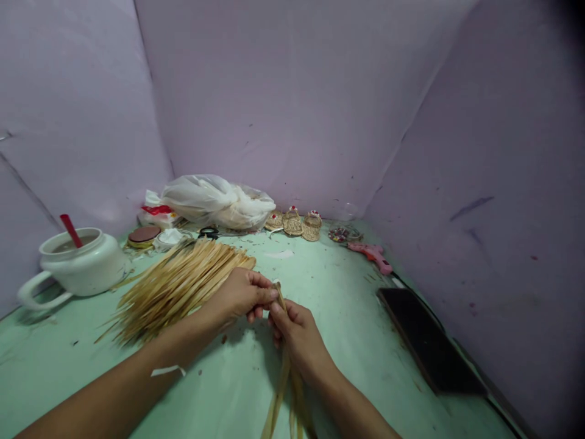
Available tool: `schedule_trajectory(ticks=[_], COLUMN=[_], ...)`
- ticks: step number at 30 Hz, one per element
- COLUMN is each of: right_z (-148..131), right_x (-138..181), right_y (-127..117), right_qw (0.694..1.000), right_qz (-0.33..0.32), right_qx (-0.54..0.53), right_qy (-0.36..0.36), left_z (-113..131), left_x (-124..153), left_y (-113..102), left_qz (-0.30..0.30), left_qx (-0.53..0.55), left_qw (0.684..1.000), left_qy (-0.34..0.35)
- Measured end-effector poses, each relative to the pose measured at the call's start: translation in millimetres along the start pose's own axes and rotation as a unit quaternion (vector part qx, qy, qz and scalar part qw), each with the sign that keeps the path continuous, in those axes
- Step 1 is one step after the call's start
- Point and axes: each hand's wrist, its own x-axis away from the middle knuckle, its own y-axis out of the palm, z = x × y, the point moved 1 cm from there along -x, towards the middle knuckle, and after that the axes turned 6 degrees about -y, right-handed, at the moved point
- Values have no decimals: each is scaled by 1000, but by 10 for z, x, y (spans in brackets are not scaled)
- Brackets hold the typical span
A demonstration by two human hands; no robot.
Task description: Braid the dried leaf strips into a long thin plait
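Observation:
My left hand (242,294) and my right hand (297,332) meet over the green table (329,286), both pinched on a few tan straw strips (282,390). The strips' top ends poke up between my fingertips and the long ends trail down toward me past my right wrist. Just left of my left hand lies a big fanned pile of straw strips (176,285). A small white scrap (168,369) rests on the table by my left forearm.
A white pot with a red-handled tool (77,263) stands far left. At the back are a plastic bag (217,201), small lids (144,235), scissors (208,232), three tiny woven baskets (295,223) and a pink glue gun (375,255). A dark slab (427,344) lies right. Lilac walls enclose the table.

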Motion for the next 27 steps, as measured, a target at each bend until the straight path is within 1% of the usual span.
schedule_trajectory(ticks=[2, 5, 8, 13, 18, 20, 23, 27], right_z=[-16, -52, -71, -79, -101, -111, -116, -96], right_x=[9, 27, 35, 19, 19, 25, 33, 51], right_y=[19, 47, 55, 42, 41, 37, 35, 44], right_qw=[1000, 993, 979, 980, 980, 980, 979, 966], right_qz=[-17, -20, -6, 9, 10, 12, 7, -15], right_qx=[-10, -91, -161, -154, -149, -145, -144, -199], right_qy=[6, 75, 128, 125, 130, 134, 146, 163], left_z=[21, 51, 65, 44, 46, 70, 93, 19], left_x=[17, 35, 31, -10, -19, -3, 23, 7], left_y=[-4, -41, -98, -156, -159, -155, -119, -7], left_qz=[8, 37, 42, 28, 29, 39, 60, 60], left_qx=[-22, -36, -43, -43, -39, -36, -44, -64], left_qw=[1000, 999, 998, 998, 998, 998, 996, 995], left_qy=[-1, 0, 25, 37, 29, 29, 42, 48])
